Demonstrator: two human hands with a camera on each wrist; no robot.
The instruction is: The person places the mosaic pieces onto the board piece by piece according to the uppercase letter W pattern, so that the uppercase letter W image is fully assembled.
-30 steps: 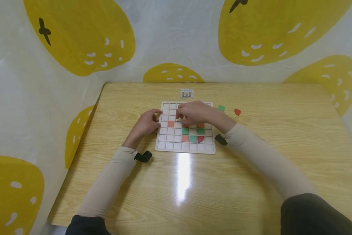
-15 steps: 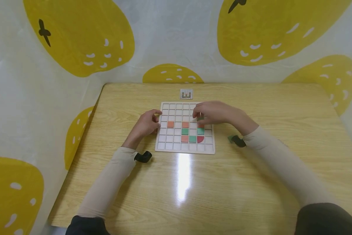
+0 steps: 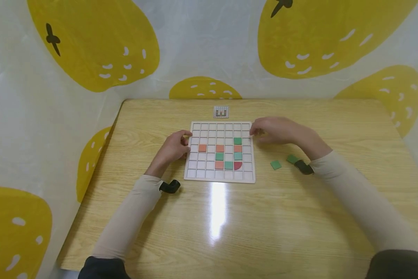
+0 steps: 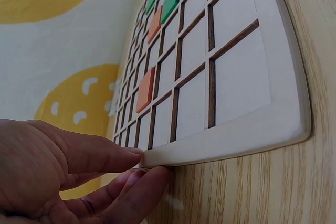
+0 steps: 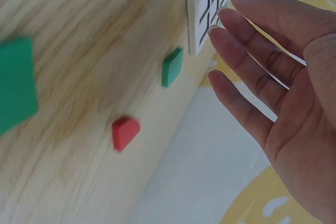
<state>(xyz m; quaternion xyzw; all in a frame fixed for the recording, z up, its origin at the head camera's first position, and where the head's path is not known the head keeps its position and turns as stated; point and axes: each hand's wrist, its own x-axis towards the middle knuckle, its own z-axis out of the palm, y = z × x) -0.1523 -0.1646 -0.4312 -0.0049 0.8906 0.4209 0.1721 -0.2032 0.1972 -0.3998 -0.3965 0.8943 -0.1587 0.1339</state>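
Observation:
A white grid board [image 3: 220,179] lies on the wooden table. Several green and orange square tiles and one red quarter-circle tile [image 3: 237,165] sit in its cells, including a green tile [image 3: 237,141] at the upper right. My left hand [image 3: 174,147] holds the board's left edge; in the left wrist view the thumb and fingertips meet the rim. Beside the upper right edge hovers my right hand [image 3: 277,130], its fingers loosely extended. The right wrist view shows nothing in its grasp.
Loose green tiles lie right of the board, one green tile [image 3: 275,165] nearest it. A red rounded piece [image 5: 125,132] and another green tile [image 5: 172,67] appear in the right wrist view. Behind the board is a small patterned card [image 3: 221,111]. A fruit-print curtain [image 3: 209,46] borders the table.
My right hand has moved right, off the board to just beyond its edge, uncovering the upper right green tile and loose tiles on the table. The left hand has stayed at the left edge.

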